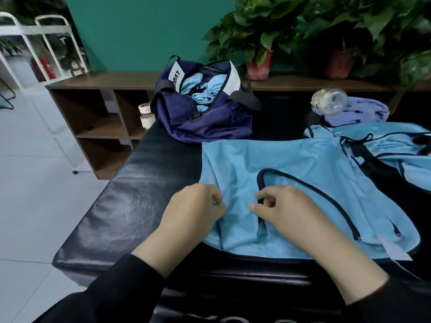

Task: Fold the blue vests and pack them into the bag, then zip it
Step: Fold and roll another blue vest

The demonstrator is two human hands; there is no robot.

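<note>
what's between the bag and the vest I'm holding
Head view: only a narrow strip of bare black bench separates the bag from the vest.

Both hands pinch the near edge of the spread blue vest [291, 164]: the left hand [193, 206] at its left corner, the right hand [286, 206] at the black trim. Left of the left hand the black padded bench [130, 194] lies bare up to its edge. Beyond the grip, past the vest, the open navy bag [200, 101] stands. Far right of the right hand lie more blue vests [396, 145], a purple cloth [363, 110] and a tipped plastic bottle [331, 101].
</note>
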